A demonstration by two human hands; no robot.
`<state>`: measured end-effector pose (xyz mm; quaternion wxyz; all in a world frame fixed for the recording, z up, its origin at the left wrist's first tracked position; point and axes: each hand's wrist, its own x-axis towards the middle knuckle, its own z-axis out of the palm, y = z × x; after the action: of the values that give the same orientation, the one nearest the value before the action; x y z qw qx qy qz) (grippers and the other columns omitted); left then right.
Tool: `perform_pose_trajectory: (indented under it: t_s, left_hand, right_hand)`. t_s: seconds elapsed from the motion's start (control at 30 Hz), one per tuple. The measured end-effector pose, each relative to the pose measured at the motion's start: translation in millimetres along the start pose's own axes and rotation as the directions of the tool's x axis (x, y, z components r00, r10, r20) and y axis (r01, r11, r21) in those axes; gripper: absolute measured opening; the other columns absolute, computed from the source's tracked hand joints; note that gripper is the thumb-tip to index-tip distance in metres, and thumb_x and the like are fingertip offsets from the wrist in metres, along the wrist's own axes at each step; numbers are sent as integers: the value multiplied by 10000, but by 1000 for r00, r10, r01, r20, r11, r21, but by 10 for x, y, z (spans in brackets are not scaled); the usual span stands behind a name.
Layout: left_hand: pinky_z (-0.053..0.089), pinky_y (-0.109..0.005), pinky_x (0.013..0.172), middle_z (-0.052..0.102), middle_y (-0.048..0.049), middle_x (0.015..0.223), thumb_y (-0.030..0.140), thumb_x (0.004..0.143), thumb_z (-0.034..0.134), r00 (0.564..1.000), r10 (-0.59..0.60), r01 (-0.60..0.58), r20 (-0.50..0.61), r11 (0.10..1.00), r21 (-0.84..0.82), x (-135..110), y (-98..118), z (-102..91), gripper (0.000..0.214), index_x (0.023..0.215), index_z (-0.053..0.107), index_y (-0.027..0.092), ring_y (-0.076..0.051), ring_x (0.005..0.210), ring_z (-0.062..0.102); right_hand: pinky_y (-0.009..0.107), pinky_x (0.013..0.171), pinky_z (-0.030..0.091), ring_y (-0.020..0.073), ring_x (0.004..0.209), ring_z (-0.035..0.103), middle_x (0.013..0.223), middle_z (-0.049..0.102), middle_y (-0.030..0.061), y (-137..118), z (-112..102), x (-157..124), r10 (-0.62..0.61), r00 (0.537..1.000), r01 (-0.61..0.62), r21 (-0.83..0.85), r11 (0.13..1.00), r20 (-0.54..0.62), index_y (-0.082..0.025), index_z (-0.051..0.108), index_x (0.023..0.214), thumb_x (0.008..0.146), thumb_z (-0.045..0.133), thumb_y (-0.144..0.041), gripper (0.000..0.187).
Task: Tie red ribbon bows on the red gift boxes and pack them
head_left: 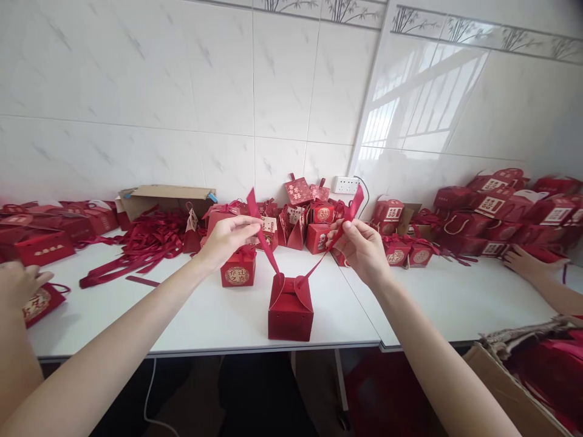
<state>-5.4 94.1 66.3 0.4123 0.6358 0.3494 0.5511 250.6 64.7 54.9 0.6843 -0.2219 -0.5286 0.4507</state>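
Note:
A small red gift box (290,321) stands upright near the table's front edge, its curved top flaps folded together. A red ribbon (269,256) runs through the holes at the top, and its two ends spread upward in a V. One end is pinched in the fingers of my left hand (232,240), above and left of the box. On the other side, my right hand (362,246) is closed on the second end. Just behind my left wrist sits another red box (238,270) with gold lettering.
Loose red ribbons (150,240) lie in a heap at the left, before a cardboard box (168,194). Red boxes (492,206) are stacked at the right. Other people's hands work at the left (20,279) and right (528,261). An open carton (505,388) stands at the lower right.

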Motion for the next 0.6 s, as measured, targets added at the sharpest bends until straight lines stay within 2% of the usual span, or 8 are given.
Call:
perform_pose_trajectory:
  t_s: [0.07,0.13,0.2,0.27,0.33,0.4,0.5,0.6]
  left_hand:
    - [503,-320,732,660,-34,789,363,635,735,997,62,-54,-48,985,161,17,-40,0,299,834,657,154,-168,735,618]
    - [497,-285,687,643,-10,784,308,623,743,978,147,-120,-145,976,184,39,-64,33,297,848,608,168,-153,732,611]
    - [490,-255,631,629,19,791,233,600,747,957,145,-143,-252,989,27,64,-63,95,386,926,545,192,-131,708,605]
    - [481,-233,595,621,30,772,167,583,738,955,30,-95,-296,974,-208,87,-44,166,424,946,521,191,-108,661,592]
    - [481,-224,600,618,18,734,133,582,725,963,-106,-1,-249,919,-395,101,-20,223,322,853,553,159,-93,640,583]
    - [483,-221,611,610,11,687,140,589,726,968,-169,62,-185,877,-476,102,-3,258,215,733,567,140,-88,632,576]
    - [478,-221,604,594,32,658,216,623,738,984,-109,34,-140,891,-454,82,16,286,192,695,572,150,-81,612,561]
    - [486,-238,657,647,11,766,286,688,709,995,19,-52,-103,940,-338,61,50,329,191,749,579,160,-102,698,600]
  right_hand:
    - [235,505,499,106,556,586,683,631,-20,17,10,10,-4,1000,4,-38,999,-11,-200,654,686,623,796,-410,261]
    - [226,473,468,101,525,568,646,613,-30,41,29,14,-4,1000,4,-55,998,-12,-201,646,690,607,805,-403,270]
    - [223,451,438,102,511,554,622,593,-38,63,51,11,-7,1000,7,-73,997,-4,-208,633,712,598,811,-391,279]
    - [221,442,412,96,495,526,599,567,-46,80,71,4,-26,1000,25,-114,993,-1,-211,608,703,604,810,-376,279]
    - [224,439,397,88,475,489,573,546,-46,93,90,-3,-35,999,35,-165,986,6,-204,573,657,631,794,-381,284]
    - [238,463,420,95,481,490,576,555,-35,111,110,-3,-23,999,28,-181,983,26,-199,546,627,660,767,-413,310]
    - [278,555,479,122,552,544,625,591,-14,146,153,14,22,997,-10,-170,985,68,-193,553,640,671,746,-453,325]
    - [272,578,472,119,572,538,613,586,-15,176,222,41,78,994,-59,-213,975,80,-181,577,643,623,775,-457,340]
